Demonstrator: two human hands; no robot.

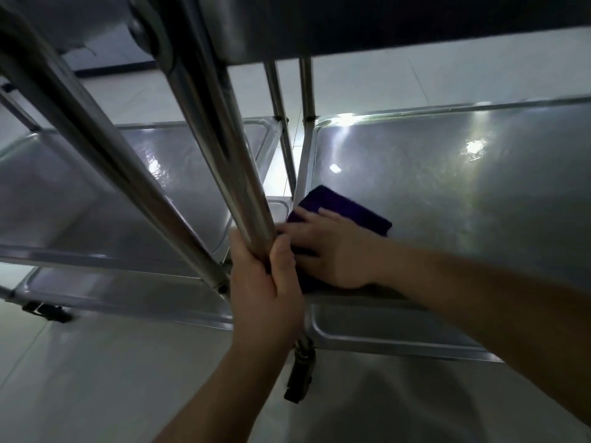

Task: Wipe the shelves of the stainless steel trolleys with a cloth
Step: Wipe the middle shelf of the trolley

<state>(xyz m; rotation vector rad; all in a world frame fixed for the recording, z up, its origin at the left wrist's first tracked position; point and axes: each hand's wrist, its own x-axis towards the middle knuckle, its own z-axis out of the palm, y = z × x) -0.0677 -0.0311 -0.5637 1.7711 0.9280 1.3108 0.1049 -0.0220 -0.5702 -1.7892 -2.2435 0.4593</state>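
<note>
Gripping a post (256, 231) with our left hand (263, 282), our flat right hand (329, 251) presses the cloth (345, 206) at the shelf (463, 193) corner, most seemingly unwiped.

Shelf (479, 187) lies open rightward — posts (224, 148) and upper shelf (415, 24) crowd left, above.

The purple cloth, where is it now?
In the head view, the purple cloth lies under the right hand, on the right trolley's middle shelf, at its near left corner.
</note>
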